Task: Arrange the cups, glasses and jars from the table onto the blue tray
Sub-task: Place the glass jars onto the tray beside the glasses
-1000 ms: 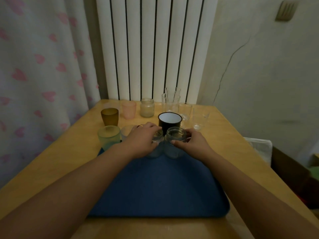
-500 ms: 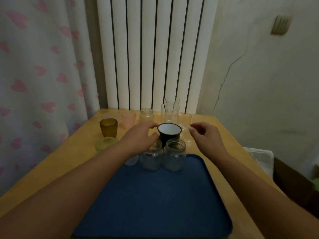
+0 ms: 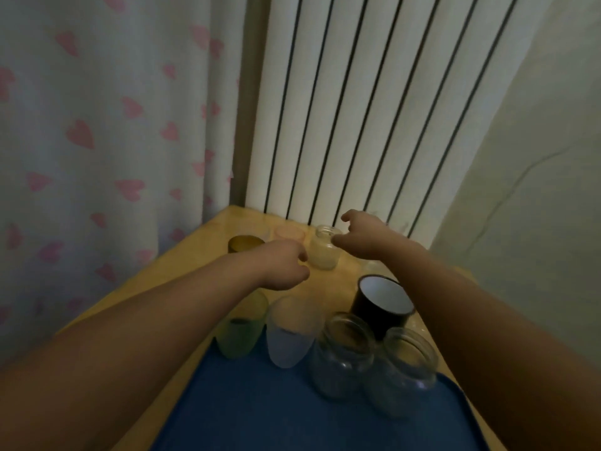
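**Both hands reach toward the far row**

The cloudy jar [image 3: 324, 248] stands upright at the table's far edge, between the hands. The right hand [image 3: 362, 236], fingers loosely spread, hovers at its rim, nearer; the left hand [image 3: 283, 265], fingers curled, holds nothing.

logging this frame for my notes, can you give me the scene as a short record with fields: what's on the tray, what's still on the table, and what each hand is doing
on tray: two clear jars at the far edge of the blue tray
at tray edge: green cup, frosted glass; on or off the tray, cannot tell
on table: black mug, amber cup, pink cup, pale jar
left hand: empty, fingers curled, near the pale jar
right hand: open, empty, reaching beside the pale jar's rim
backdrop: white radiator, heart-print curtain
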